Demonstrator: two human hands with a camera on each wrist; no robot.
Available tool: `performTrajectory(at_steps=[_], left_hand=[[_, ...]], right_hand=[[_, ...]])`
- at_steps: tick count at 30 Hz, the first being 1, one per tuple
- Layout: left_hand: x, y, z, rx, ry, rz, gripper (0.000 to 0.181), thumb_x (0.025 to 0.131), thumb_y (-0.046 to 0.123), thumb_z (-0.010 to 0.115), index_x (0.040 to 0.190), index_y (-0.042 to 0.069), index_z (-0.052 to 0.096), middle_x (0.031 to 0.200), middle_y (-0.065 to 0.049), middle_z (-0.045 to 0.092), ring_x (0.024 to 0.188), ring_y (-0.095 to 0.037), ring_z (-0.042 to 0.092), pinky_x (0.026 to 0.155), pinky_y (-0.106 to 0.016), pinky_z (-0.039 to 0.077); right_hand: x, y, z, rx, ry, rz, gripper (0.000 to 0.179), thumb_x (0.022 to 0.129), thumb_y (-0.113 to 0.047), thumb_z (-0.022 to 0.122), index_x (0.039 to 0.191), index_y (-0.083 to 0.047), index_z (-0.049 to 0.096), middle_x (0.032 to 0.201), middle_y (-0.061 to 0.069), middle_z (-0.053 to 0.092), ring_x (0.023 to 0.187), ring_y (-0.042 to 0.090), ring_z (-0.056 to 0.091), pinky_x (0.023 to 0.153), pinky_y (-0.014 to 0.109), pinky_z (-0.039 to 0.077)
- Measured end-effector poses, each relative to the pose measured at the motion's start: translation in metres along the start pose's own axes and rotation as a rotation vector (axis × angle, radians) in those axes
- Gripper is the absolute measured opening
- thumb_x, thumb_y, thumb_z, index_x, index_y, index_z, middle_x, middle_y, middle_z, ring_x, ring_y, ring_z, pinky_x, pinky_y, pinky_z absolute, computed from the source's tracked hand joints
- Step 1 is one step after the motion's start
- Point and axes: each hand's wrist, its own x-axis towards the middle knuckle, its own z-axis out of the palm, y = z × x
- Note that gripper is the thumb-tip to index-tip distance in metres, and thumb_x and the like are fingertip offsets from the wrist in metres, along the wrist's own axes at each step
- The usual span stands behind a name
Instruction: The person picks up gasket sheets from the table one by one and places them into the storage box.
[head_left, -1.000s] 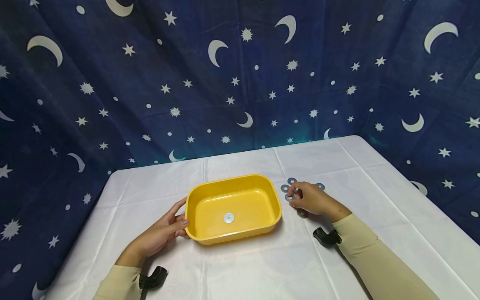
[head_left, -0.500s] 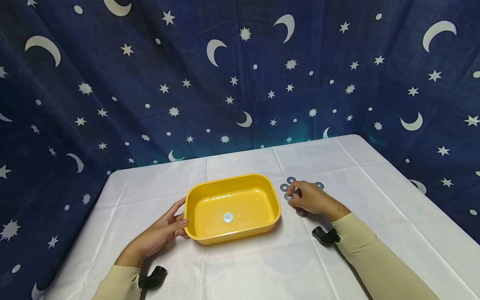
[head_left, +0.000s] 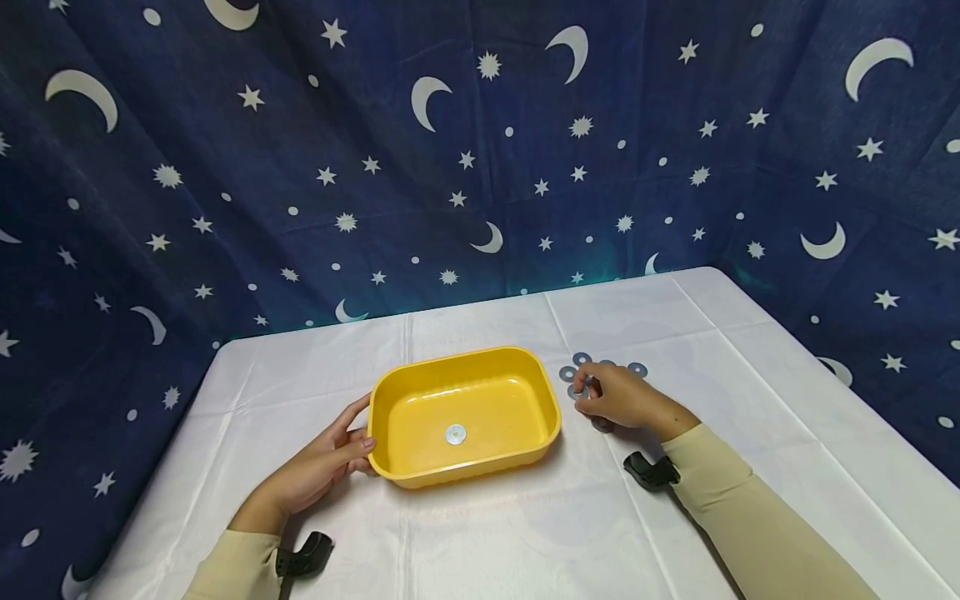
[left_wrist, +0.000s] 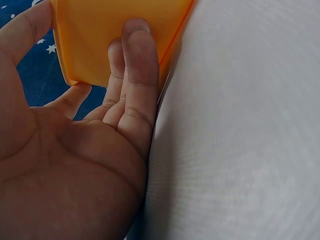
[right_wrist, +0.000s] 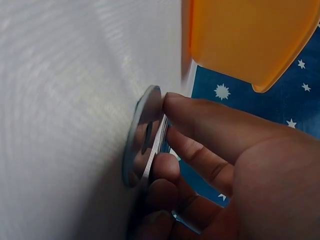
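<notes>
A yellow plastic tray [head_left: 465,408] sits on the white-covered table, one flat metal washer [head_left: 449,437] lying on its floor. My left hand [head_left: 318,471] holds the tray's left end, thumb at the rim and fingers against the outer wall, as the left wrist view shows. Right of the tray, my right hand [head_left: 622,396] has thumb and fingertips bent at the edge of a flat washer [right_wrist: 136,160] that lies at the tabletop. Around this hand lie several similar washers [head_left: 637,370], some partly hidden beneath the palm and fingers.
White cloth [head_left: 480,550] covers the table. A dark blue curtain [head_left: 375,125] with moons and stars hangs behind and at both sides. Each wrist wears a black strapped device [head_left: 651,472].
The head view has shifted very slightly. Both hands keep their places, the left at the tray and the right at the washer.
</notes>
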Motion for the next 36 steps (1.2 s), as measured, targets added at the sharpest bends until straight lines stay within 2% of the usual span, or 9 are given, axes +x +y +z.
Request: performTrajectory(at_steps=[9,20,36], left_hand=[[0.0006,-0.0001,-0.0002,0.001,-0.006,0.011,0.065,0.096,0.022,0.047,0.146,0.037,0.008,0.125,-0.022,0.042,0.101,-0.026,0.056,0.087,-0.032,0.051],[0.0007,0.0012,-0.0003,0.001,0.004,-0.002,0.065,0.096,0.023,0.048,0.145,0.038,0.008,0.127,-0.023,0.042,0.101,-0.026,0.056,0.087,-0.030,0.051],[0.0003,-0.0007,-0.0007,-0.007,0.014,-0.005,0.068,0.095,0.023,0.049,0.146,0.036,0.007,0.128,-0.022,0.039,0.100,-0.024,0.057,0.087,-0.031,0.051]], right_hand=[[0.0003,-0.0009,-0.0004,-0.012,-0.006,0.010,0.022,0.081,-0.015,0.069,0.096,-0.011,0.053,0.065,0.006,0.054,0.049,0.018,0.055,0.048,0.028,0.047],[0.0026,0.0029,-0.0033,0.007,0.009,-0.011,0.021,0.087,-0.014,0.061,0.104,-0.010,0.050,0.069,0.008,0.053,0.050,0.018,0.054,0.048,0.027,0.046],[0.0026,0.0010,-0.0006,-0.018,0.015,0.029,0.021,0.083,-0.015,0.065,0.098,-0.010,0.052,0.067,0.008,0.052,0.049,0.018,0.054,0.047,0.027,0.045]])
